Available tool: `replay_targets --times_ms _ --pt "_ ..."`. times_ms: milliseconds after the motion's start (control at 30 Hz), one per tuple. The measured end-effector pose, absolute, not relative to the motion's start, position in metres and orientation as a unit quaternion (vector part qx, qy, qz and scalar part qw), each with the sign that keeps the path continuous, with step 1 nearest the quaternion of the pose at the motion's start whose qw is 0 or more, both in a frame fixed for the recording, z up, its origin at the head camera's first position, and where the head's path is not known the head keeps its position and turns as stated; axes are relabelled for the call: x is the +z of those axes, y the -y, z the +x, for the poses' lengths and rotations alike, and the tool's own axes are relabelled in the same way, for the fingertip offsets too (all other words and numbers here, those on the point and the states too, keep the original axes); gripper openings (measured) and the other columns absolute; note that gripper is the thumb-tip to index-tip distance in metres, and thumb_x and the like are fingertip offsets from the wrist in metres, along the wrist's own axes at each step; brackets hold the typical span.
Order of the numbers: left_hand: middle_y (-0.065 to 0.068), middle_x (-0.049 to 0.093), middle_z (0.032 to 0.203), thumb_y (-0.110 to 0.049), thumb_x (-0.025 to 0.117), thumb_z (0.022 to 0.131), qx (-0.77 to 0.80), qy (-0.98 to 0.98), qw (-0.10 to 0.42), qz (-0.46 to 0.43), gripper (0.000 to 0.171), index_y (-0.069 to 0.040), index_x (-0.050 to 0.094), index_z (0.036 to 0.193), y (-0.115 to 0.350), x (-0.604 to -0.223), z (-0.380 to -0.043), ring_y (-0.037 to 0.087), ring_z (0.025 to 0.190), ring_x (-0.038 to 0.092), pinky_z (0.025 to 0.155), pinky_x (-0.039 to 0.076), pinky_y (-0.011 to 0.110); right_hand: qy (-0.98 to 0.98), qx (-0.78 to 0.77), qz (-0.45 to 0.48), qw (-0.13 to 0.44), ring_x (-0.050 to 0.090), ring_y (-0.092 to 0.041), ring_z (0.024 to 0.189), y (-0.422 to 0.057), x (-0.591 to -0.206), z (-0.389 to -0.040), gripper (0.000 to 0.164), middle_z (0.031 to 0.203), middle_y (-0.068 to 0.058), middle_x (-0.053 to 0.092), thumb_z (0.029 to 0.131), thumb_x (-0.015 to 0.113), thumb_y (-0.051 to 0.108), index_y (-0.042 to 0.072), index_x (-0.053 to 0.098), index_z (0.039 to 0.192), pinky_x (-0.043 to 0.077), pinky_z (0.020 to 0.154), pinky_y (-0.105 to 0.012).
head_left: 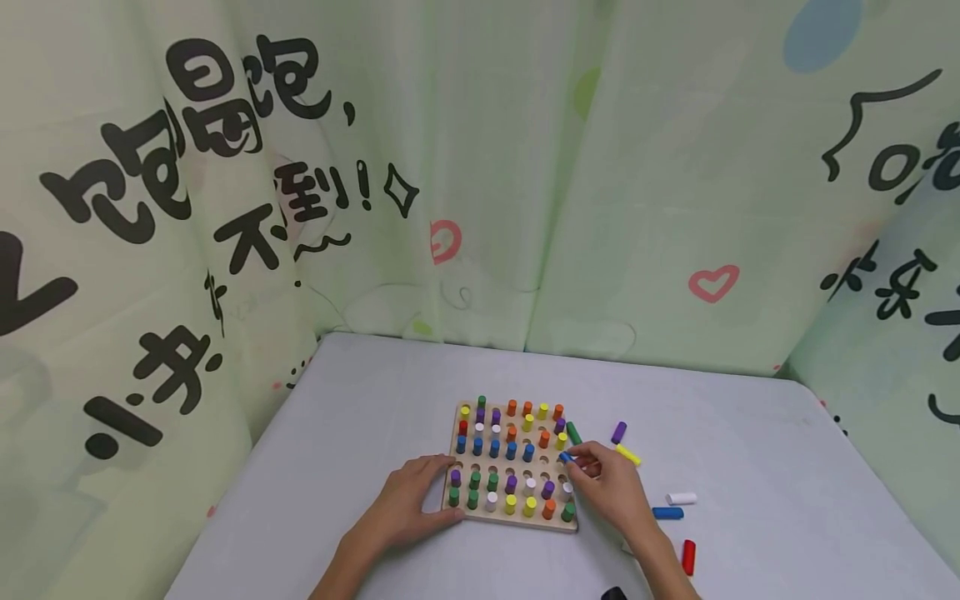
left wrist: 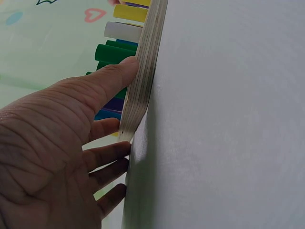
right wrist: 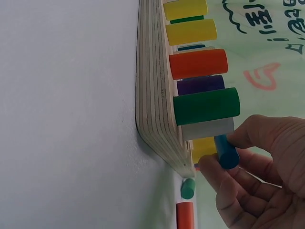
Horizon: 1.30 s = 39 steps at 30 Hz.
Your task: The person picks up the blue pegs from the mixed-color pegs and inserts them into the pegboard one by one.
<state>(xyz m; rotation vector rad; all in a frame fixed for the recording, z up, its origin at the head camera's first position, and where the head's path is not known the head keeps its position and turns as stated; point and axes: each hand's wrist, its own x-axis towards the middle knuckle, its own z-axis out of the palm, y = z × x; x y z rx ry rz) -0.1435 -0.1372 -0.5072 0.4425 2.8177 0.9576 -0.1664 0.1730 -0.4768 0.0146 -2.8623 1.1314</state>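
A wooden pegboard (head_left: 517, 522) lies on the table, with coloured pegs standing in rows of holes. My left hand (head_left: 408, 500) rests at its left side, thumb against the front edge and fingers along the left edge. In the left wrist view, the thumb of the left hand (left wrist: 62, 119) touches the layered wood, the fingers spread and fairly straight. Between thumb and fingertips, my right hand (head_left: 611, 483) pinches a blue peg (right wrist: 228, 151), tilted above the board's right side, near the right end of a row of blue pegs (head_left: 494, 449). Whether its tip touches a hole cannot be told.
Loose pegs lie right of the board: green (head_left: 573, 432), purple (head_left: 618, 432), yellow (head_left: 628, 454), white (head_left: 681, 498), blue (head_left: 667, 513) and red (head_left: 688, 557). A black object (head_left: 613, 593) shows at the bottom edge. Printed curtains (head_left: 480, 167) hang behind and beside the table.
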Motion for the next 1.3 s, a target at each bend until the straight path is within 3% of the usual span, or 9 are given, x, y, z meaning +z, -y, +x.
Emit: replay_targets --times_ms 1100,1300 --pt "0.014 0.054 0.148 -0.053 0.078 0.085 0.318 -0.935 0.067 0.145 0.078 -0.014 0.052 0.146 0.137 -0.508 -0.143 0.038 0.139 0.047 0.112 0.038 0.066 0.926 0.374 0.039 0.032 0.061 -0.014 0.079 -0.155 -0.479 -0.175 0.017 0.095 -0.004 0.071 0.088 0.078 0.008 0.006 0.075 0.105 0.052 0.064 -0.019" --pt "0.013 0.054 0.148 -0.054 0.078 0.085 0.316 -0.935 0.067 0.145 0.078 -0.014 0.052 0.146 0.136 -0.507 -0.143 0.037 0.139 0.047 0.112 0.038 0.066 0.924 0.378 0.035 0.037 0.062 -0.016 0.083 -0.153 -0.477 -0.175 0.022 0.103 -0.008 0.073 0.088 0.079 0.008 0.004 0.073 0.109 0.052 0.065 -0.02"
